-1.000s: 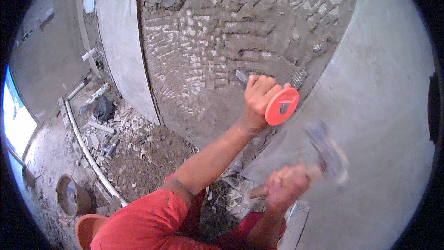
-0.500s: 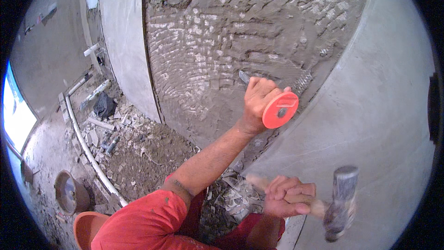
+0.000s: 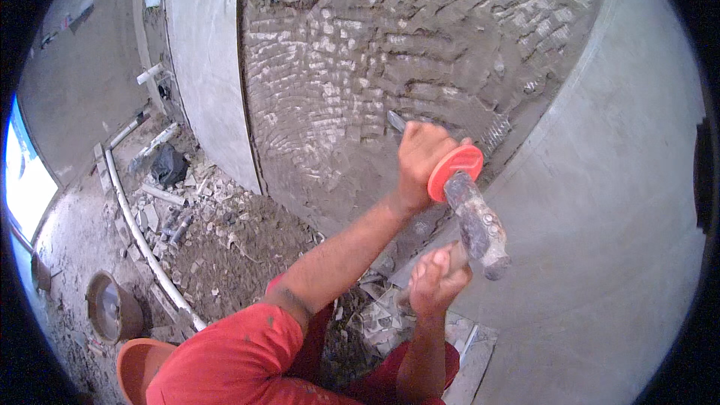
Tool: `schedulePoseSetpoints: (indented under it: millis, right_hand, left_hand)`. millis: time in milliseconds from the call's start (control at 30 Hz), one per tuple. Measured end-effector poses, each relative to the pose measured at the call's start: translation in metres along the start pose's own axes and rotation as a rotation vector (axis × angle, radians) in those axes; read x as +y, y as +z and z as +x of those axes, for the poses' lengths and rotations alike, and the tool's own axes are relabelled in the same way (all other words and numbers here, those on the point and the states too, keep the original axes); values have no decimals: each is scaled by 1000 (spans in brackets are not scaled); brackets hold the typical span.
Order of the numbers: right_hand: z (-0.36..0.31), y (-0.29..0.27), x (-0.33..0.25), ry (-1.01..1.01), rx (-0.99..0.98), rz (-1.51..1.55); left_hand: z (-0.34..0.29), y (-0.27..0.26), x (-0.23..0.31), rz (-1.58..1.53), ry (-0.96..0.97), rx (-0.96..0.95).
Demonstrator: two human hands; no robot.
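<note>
Rough patch (image 3: 420,52) borders smooth wall (image 3: 592,202), open room at right; left hand (image 3: 425,161) clamped on chisel (image 3: 396,121), right hand (image 3: 441,281) on hammer (image 3: 482,232), at chisel's guard (image 3: 465,157).

Floor (image 3: 79,221): grey, dusty, left side of frame. Rubble heap (image 3: 225,251) on it, soil with broken chips, left of centre. Long white pipe (image 3: 154,264), curved, running from left down toward bottom. Black plastic bag (image 3: 169,166) and short pale pipe piece (image 3: 163,195) at heap's upper end. Brown bucket (image 3: 133,320), lower left. Pale flat shards (image 3: 384,320), bottom centre.
</note>
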State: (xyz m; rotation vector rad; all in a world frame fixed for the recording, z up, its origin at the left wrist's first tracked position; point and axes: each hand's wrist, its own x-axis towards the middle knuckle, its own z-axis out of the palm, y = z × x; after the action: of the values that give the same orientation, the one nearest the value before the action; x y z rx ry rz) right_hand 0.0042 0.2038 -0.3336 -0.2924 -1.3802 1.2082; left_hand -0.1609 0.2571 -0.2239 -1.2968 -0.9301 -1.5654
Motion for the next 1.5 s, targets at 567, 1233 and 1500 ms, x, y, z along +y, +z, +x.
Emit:
schedulePoseSetpoints:
  millis: [567,1233,1500]
  right_hand:
    - [-16,4,-2,288,-25,-85]
    - [5,-7,-33,-74,11,-360]
    - [5,5,-55,-514,-114,332]
  left_hand:
    - [-20,-32,-48,157,10,-52]
    - [46,3,1,-197,80,51]
    - [46,6,5,-167,70,37]
